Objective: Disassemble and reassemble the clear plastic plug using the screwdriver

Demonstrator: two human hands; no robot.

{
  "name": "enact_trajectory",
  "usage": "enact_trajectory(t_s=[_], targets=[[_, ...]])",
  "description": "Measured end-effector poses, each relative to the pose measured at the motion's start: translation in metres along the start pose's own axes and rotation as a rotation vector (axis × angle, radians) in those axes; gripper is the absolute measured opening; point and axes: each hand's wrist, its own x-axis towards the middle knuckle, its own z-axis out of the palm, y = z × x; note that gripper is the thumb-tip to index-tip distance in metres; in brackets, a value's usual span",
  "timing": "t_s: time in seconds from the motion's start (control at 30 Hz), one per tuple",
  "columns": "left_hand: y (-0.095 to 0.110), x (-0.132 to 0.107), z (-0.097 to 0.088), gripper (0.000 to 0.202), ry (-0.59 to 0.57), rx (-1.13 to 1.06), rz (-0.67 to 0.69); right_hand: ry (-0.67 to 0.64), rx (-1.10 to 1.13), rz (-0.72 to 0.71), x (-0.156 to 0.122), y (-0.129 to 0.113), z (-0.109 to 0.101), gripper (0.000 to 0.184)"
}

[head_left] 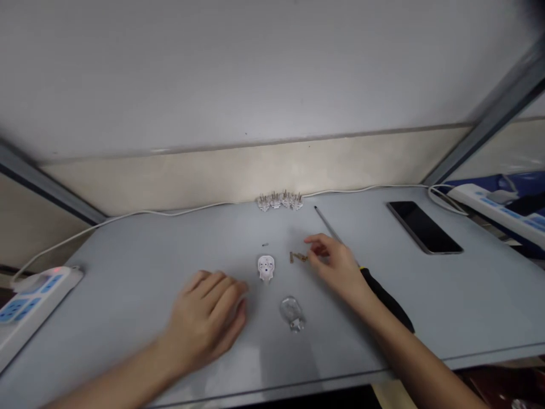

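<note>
My left hand [208,315] hovers low at the left, slightly blurred. Its fingers are loosely bent, with a gap between thumb and forefinger and nothing visible in it. Just beyond its fingertips lies a small white plastic plug shell [266,267], hollow side up. My right hand [336,267] is open over several small brass pieces [300,257], forefinger and thumb apart; its fingertips partly cover them. A tiny metal piece [264,245] rests behind the shell. Nearer the front edge is a clear plastic part [292,313]. Beneath my right forearm, a screwdriver [385,298] with a black handle is partly hidden.
Several white plug parts with upright pins [280,200] stand in a row by the back wall. A phone [423,227] lies at the right. Power strips [36,307] sit at both sides, and a white cable [187,212] runs along the back edge.
</note>
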Motion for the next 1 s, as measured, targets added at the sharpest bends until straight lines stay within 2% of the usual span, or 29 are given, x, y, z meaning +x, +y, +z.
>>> enact_trajectory(t_s=[0.07,0.1,0.13,0.17,0.23,0.43,0.67,0.77,0.9,1.0], targets=[[0.01,0.006,0.018,0.011,-0.181,-0.109,-0.071,-0.057,-0.074,0.005,0.001,0.004,0.002,0.033],[0.017,0.007,0.027,0.027,-0.237,-0.126,-0.08,-0.077,-0.109,0.007,0.001,0.005,0.003,0.036],[0.023,0.008,0.035,0.047,-0.259,-0.129,-0.094,-0.094,-0.141,0.009,0.001,0.006,0.003,0.037],[0.029,0.008,0.043,0.059,-0.289,-0.146,-0.114,-0.11,-0.169,0.01,0.001,0.006,0.004,0.037],[0.036,0.011,0.055,0.07,-0.3,-0.154,-0.142,-0.137,-0.214,0.014,0.002,0.006,0.003,0.034],[0.035,0.02,0.07,0.053,-0.252,-0.182,-0.224,-0.176,-0.29,0.022,0.003,0.003,0.002,0.021],[0.031,0.012,0.066,0.06,-0.204,-0.229,-0.196,-0.14,-0.3,0.027,0.003,0.003,0.003,0.01],[0.029,0.011,0.066,0.054,-0.187,-0.239,-0.203,-0.107,-0.291,0.029,0.003,0.002,0.002,0.01],[0.028,0.012,0.067,0.041,-0.163,-0.285,-0.216,-0.08,-0.212,0.039,0.001,0.0,0.001,0.006],[0.028,0.012,0.066,0.042,-0.147,-0.325,-0.229,-0.127,-0.084,0.032,-0.002,-0.004,0.0,0.003]])
